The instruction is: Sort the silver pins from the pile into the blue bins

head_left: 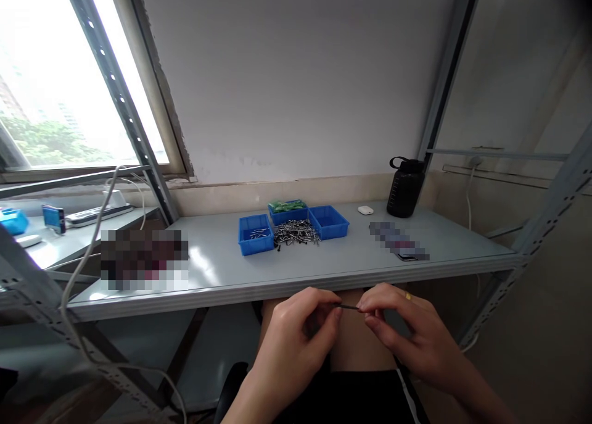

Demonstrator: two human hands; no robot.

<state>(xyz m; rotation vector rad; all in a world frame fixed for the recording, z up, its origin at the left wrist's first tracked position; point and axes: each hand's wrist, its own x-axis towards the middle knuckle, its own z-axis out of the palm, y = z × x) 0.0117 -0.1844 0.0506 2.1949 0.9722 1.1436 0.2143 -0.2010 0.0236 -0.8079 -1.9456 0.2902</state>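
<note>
"Where was the thin dark rod (349, 307)?"

"Lower middle of the frame, where the fingers of your left hand (300, 332) pinched one end and those of your right hand (411, 328) pinched the other."

"And the small metal pieces (296, 231)?"

"They lay heaped on the tabletop (319, 266) near the centre, between two blue boxes (256, 245)."

1. A narrow yellow ring (407, 296) is encircling a finger of the right hand (411, 334).
2. Black shorts (361, 396) are covering the upper legs (358, 350) at the near edge.
3. A thin white stripe (407, 396) is running down the shorts' right side.
</note>
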